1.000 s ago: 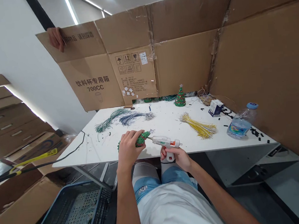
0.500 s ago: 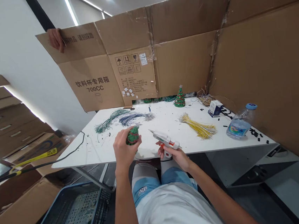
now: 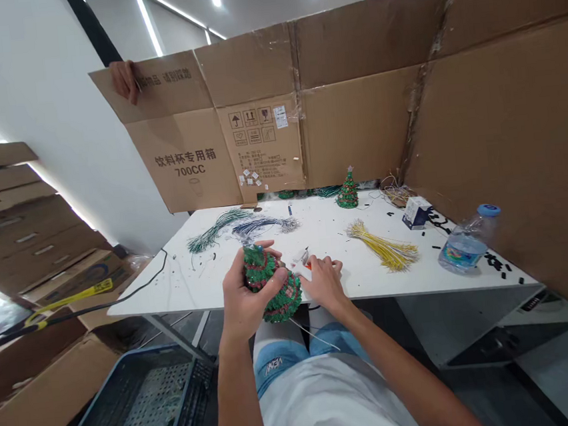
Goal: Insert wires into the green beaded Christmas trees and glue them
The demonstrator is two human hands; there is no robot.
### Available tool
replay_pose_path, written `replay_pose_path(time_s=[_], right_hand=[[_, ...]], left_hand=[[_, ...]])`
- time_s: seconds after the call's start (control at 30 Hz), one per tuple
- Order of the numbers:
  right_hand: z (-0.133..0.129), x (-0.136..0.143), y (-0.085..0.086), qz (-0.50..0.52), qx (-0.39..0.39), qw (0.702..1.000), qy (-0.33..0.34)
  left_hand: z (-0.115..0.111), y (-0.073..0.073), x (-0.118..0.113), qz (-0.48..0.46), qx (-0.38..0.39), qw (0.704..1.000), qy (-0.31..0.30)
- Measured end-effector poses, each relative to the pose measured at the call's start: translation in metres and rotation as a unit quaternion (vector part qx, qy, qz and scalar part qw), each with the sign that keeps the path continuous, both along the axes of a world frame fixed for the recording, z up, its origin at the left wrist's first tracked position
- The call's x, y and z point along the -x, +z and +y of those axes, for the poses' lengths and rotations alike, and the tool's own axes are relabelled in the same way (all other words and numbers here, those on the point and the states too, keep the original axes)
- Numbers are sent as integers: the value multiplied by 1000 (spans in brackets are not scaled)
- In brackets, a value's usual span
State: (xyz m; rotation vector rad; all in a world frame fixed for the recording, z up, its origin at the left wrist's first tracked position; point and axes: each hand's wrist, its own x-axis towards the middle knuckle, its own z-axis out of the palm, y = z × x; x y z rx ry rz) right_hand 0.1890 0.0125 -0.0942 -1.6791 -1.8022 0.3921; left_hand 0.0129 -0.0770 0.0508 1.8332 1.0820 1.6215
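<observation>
My left hand (image 3: 245, 287) is wrapped round a small green Christmas tree (image 3: 276, 294) with red trim, tilted over the table's front edge. A thin white wire hangs from its base. Just right of the tree, my right hand (image 3: 324, 279) is closed on a white glue gun (image 3: 300, 259), mostly hidden by the fingers. A second decorated tree (image 3: 347, 192) stands upright at the back of the white table (image 3: 316, 236). Bundles of green wires (image 3: 215, 229), blue wires (image 3: 265, 224) and yellow wires (image 3: 385, 247) lie around.
A water bottle (image 3: 468, 242) and a small box (image 3: 416, 213) stand at the right, near scattered black pieces (image 3: 494, 261). Cardboard (image 3: 355, 119) walls the back and right. Another person's hand (image 3: 124, 81) grips its top left. A blue crate (image 3: 132, 408) sits below left.
The held tree has turned and more of it shows, with its base toward me. My right hand has turned palm down over the glue gun, closer to the tree. The view has shifted slightly.
</observation>
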Motion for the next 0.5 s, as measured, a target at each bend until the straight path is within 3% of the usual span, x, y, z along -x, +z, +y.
replay_pose_path(time_s=[0.27,0.5], right_hand=[[-11,7,-12,-85,-21,996,-34],[-30,-2,-15,-54,-49,997,-14]], left_hand=[[-7,0,9,-5,12,1000,-8],[-4,1,6,1,23,1000,-9]])
